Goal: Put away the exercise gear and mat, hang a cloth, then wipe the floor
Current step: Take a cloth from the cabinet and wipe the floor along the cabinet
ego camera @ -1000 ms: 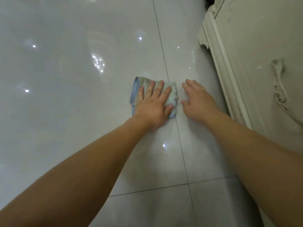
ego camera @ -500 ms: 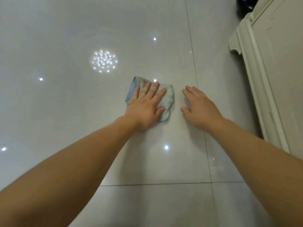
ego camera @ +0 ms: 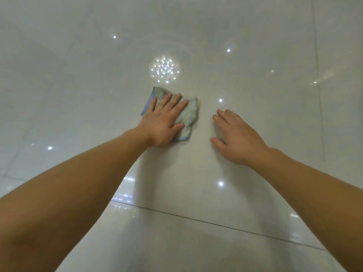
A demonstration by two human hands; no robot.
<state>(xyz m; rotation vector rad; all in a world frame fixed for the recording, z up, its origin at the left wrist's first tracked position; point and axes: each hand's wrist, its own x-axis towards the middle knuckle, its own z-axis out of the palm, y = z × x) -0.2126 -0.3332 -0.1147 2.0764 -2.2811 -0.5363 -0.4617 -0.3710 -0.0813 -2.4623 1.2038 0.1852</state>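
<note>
A small folded cloth (ego camera: 189,115), pale green with a blue edge, lies flat on the glossy white tiled floor (ego camera: 78,95). My left hand (ego camera: 165,120) presses down on it with straight, spread fingers and covers most of its left part. My right hand (ego camera: 235,137) rests palm down on the bare tile just right of the cloth, fingers straight, not touching the cloth.
Dark grout lines run across the floor below my arms (ego camera: 216,224) and up the right side (ego camera: 317,75). Ceiling lights reflect in the tiles, with a bright cluster (ego camera: 164,70) just beyond the cloth.
Both hands and the cloth have moved left across the floor, away from the cream cabinet on the right, which has left the view. The left hand stays pressed on the cloth.
</note>
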